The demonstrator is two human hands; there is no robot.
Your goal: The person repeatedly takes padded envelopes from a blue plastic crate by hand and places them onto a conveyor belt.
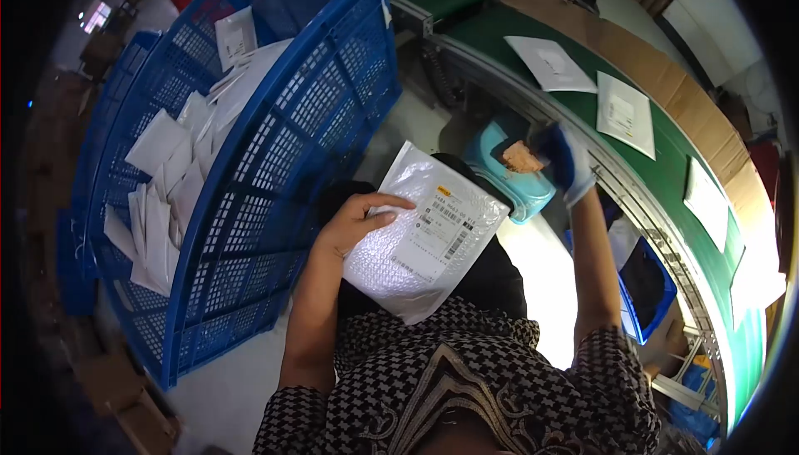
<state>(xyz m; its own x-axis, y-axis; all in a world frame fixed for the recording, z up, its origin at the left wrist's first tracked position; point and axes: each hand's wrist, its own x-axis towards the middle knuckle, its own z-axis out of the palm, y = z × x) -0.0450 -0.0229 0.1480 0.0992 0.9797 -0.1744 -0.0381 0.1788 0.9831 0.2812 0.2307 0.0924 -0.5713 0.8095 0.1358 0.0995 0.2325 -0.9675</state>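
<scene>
My left hand (358, 226) is bare and closed on the edge of a white bubble mailer (433, 243), thumb on top. The mailer is tilted above my lap, its printed label with barcodes facing up. My right hand (571, 164), in a blue and whitish glove, is beside a teal plastic container (528, 195). A crumpled orange-brown piece (522, 157), perhaps sponge, lies at that container, close to the glove. Blur and dark hide the gloved fingers, so whether they hold anything does not show.
A large blue mesh crate (241, 197) on the left holds many white mailers (158, 143). Along the right curves a green conveyor belt (666, 135) with several mailers (626, 114) lying on it, edged by cardboard (691, 93). A blue bin (653, 293) sits below the belt.
</scene>
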